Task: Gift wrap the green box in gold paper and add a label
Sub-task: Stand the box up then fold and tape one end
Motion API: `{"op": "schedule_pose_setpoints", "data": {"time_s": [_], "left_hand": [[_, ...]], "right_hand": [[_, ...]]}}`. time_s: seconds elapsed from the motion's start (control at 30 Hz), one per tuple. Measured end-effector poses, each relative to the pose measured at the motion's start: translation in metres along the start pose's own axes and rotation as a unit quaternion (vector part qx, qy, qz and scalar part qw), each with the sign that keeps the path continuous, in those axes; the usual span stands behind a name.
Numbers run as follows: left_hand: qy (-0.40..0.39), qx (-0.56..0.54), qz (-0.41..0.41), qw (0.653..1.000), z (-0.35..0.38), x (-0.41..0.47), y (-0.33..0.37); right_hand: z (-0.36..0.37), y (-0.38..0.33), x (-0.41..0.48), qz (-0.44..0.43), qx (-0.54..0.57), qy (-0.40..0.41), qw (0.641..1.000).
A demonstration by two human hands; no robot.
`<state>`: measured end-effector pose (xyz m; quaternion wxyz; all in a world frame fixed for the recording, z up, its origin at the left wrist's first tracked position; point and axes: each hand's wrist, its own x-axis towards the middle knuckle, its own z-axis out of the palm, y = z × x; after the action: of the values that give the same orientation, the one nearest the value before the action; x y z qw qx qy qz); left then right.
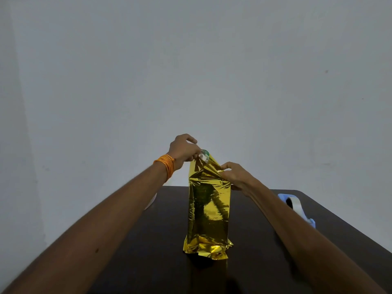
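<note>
the green box [205, 154] stands upright on the dark table [254, 264], sleeved in gold paper [209, 209], only its top showing. the left hand [183, 150] pinches the top flap and the right hand [235, 175] pinches a side fold. closing the ends and labelling appear left to do. a tape dispenser [294, 205] sits nearby.

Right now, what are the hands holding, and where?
Both hold the gold paper at its top: the left hand pinches the upper edge beside the exposed green box, the right hand pinches a fold just below.

Orange threads [165, 166] — many turns — are worn round the left wrist. The left forearm [95, 230] and right forearm [297, 240] are left bare.
</note>
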<state>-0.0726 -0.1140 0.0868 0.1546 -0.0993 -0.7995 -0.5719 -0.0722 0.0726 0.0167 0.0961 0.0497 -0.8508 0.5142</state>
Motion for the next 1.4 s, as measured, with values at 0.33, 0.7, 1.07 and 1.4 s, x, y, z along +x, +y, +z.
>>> {"op": "schedule_pose_setpoints", "data": {"time_s": [0.33, 0.7, 1.07, 1.4], "left_hand": [[-0.064, 0.148, 0.232, 0.959, -0.022, -0.006, -0.003], [-0.137, 0.368, 0.303, 0.868, -0.015, 0.004, 0.006], [0.006, 0.090, 0.302, 0.949, 0.009, -0.024, 0.029], [-0.043, 0.054, 0.320, 0.945, 0.125, -0.044, 0.032]], "right_hand": [[0.002, 0.001, 0.000, 0.006, -0.005, -0.003, 1.000], [0.001, 0.000, 0.001, 0.014, -0.006, -0.002, 1.000], [0.000, -0.003, -0.003, 0.035, 0.044, 0.003, 0.998], [-0.090, 0.033, -0.031, 0.062, 0.068, 0.169, 0.981]]}}
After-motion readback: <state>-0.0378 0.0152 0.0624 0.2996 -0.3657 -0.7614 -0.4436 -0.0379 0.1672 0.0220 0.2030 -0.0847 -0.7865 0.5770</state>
